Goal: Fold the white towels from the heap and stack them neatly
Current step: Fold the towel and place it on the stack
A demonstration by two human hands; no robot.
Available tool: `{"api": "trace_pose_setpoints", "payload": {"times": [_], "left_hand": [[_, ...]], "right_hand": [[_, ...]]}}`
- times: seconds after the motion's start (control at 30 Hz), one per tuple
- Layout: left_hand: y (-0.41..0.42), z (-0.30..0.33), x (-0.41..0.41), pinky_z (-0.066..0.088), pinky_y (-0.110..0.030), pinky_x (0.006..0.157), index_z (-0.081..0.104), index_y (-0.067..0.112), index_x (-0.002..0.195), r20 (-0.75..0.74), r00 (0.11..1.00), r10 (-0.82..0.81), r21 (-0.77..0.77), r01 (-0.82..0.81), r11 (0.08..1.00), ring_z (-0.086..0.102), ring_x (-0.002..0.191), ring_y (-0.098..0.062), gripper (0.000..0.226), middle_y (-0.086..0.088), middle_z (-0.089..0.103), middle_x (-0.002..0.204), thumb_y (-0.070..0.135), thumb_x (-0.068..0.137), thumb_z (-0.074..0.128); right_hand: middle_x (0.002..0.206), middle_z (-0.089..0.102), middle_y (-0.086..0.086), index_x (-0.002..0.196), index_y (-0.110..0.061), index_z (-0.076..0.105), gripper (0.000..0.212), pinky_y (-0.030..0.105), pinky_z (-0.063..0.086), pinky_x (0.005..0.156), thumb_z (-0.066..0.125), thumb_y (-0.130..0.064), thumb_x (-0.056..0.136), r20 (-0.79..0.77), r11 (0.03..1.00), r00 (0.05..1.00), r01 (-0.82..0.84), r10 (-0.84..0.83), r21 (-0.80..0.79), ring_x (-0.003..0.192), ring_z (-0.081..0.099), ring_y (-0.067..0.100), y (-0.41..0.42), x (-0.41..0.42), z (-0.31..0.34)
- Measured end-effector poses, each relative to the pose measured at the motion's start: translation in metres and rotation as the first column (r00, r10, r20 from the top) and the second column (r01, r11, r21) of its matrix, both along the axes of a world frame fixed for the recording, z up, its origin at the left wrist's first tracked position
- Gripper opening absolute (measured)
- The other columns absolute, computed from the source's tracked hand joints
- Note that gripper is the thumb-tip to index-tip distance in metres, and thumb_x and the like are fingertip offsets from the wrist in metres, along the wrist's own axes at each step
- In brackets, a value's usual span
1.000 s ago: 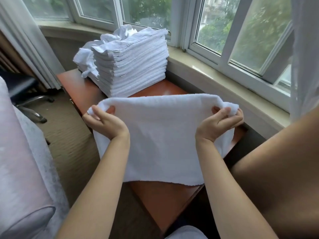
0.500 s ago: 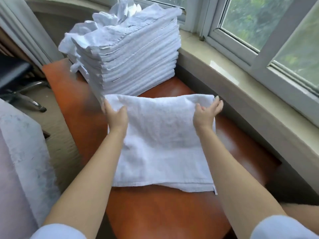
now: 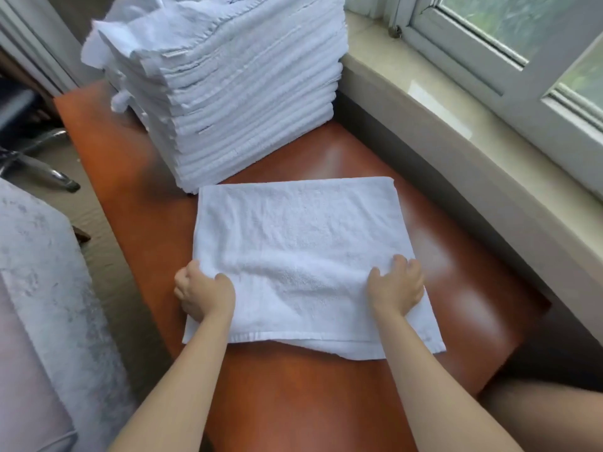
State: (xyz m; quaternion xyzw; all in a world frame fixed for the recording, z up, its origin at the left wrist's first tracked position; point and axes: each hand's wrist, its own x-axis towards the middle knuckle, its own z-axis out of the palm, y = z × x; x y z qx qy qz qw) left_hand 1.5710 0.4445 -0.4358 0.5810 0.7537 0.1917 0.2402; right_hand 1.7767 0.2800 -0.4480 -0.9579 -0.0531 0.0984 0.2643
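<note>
Head view: both hands are working one towel (image 3: 293,243) lying flat on the table (image 3: 326,402), left hand (image 3: 204,296) gripping its left edge, right hand (image 3: 396,288) curling onto the right side. It's looking half folded, so more folds to go. Behind it a tall stack (image 3: 248,102) is already sitting, crumpled heap (image 3: 107,37) past that

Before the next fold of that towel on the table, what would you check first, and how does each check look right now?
1. Towel lies flat on the table: ok.
2. Near edges line up: not ok, the lower layer sticks out at the near right corner.
3. Left hand has hold of the left edge: ok, fingers curl round it.
4. Right hand grips the right edge: cannot tell, it may only be pressing down.
5. Stack of folded towels stands clear of the towel: cannot tell, the far left corner lies right at its base.
</note>
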Motion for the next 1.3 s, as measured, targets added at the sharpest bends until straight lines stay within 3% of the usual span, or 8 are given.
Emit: {"api": "trace_pose_setpoints", "payload": {"times": [0.1,0.23,0.37,0.7,0.8,1.07,1.2,1.3], "left_hand": [[-0.004,-0.002,-0.027,0.044,-0.044,0.092,0.052,0.008,0.128,0.098,0.985,0.145,-0.191,-0.124,0.974,0.052,0.114,-0.038,0.043,-0.016,0.052,0.130,0.016,0.086,0.055],[-0.011,-0.002,-0.044,0.046,-0.031,0.068,0.059,0.001,0.113,0.454,0.867,0.208,-0.416,0.000,0.909,0.061,0.080,-0.028,0.033,-0.009,0.064,0.091,0.017,0.084,0.064],[-0.021,0.008,-0.051,0.049,-0.030,0.065,0.063,0.017,0.109,0.648,0.750,0.132,-0.417,0.205,0.886,0.065,0.085,-0.020,0.035,-0.002,0.069,0.097,0.009,0.077,0.073],[-0.031,0.057,-0.055,0.036,-0.017,0.036,0.060,0.016,0.086,0.888,0.398,0.230,-0.414,0.475,0.777,0.049,0.041,-0.007,0.013,0.003,0.062,0.060,0.018,0.077,0.068],[-0.025,0.064,-0.058,0.056,-0.031,0.070,0.066,0.011,0.105,0.908,0.274,0.317,-0.398,0.322,0.859,0.069,0.076,-0.020,0.020,-0.007,0.073,0.090,0.017,0.088,0.056],[-0.063,0.015,-0.083,0.052,-0.044,0.089,0.055,0.007,0.124,0.535,0.798,0.279,-0.411,-0.043,0.911,0.061,0.104,-0.032,0.033,-0.013,0.062,0.117,0.017,0.092,0.055],[-0.070,0.014,-0.084,0.045,-0.039,0.090,0.063,0.007,0.115,0.168,0.985,0.037,-0.197,-0.003,0.980,0.050,0.114,-0.033,0.030,-0.013,0.054,0.125,0.025,0.092,0.054],[-0.075,0.020,-0.077,0.045,-0.035,0.075,0.061,0.005,0.092,0.252,0.964,-0.084,0.041,0.076,0.996,0.057,0.095,-0.028,0.021,-0.009,0.058,0.109,0.024,0.095,0.051]], "right_hand": [[0.147,0.034,0.014,0.135,-0.011,0.047,0.060,0.044,0.014,0.116,0.068,-0.035,0.084,-0.049,0.984,0.983,0.178,-0.179,-0.027,0.138,0.024,0.034,-0.023,-0.013,0.003],[0.141,0.042,0.016,0.135,-0.008,0.045,0.064,0.044,0.021,0.110,0.066,-0.041,0.085,-0.107,0.960,0.957,0.258,-0.269,-0.105,0.130,0.034,0.037,-0.051,-0.024,0.008],[0.133,0.045,0.018,0.128,-0.007,0.052,0.053,0.043,0.033,0.103,0.059,-0.040,0.087,-0.200,0.960,0.946,0.223,-0.256,-0.171,0.122,0.040,0.037,-0.069,-0.021,0.015],[0.086,0.054,0.011,0.092,-0.004,0.051,0.016,0.034,0.042,0.067,0.050,-0.020,0.095,-0.336,0.754,0.919,0.367,-0.204,0.545,0.078,0.053,0.027,-0.053,-0.015,0.042],[0.102,0.063,0.022,0.105,0.004,0.062,0.027,0.035,0.040,0.075,0.047,-0.017,0.098,-0.236,0.790,0.912,0.410,-0.337,0.457,0.099,0.060,0.035,-0.058,-0.001,0.046],[0.130,0.047,0.013,0.125,-0.022,0.062,0.038,0.041,0.034,0.099,0.041,-0.016,0.094,-0.162,0.972,0.958,0.229,-0.235,-0.055,0.117,0.041,0.035,-0.093,-0.037,0.018],[0.126,0.047,0.009,0.119,-0.018,0.068,0.032,0.039,0.036,0.097,0.047,-0.013,0.096,-0.013,0.957,0.962,0.272,-0.272,0.100,0.114,0.041,0.032,-0.096,-0.038,0.024],[0.130,0.047,0.011,0.122,-0.010,0.063,0.030,0.038,0.039,0.094,0.048,-0.015,0.097,-0.010,0.949,0.972,0.232,-0.235,0.213,0.116,0.046,0.032,-0.091,-0.035,0.032]]}}
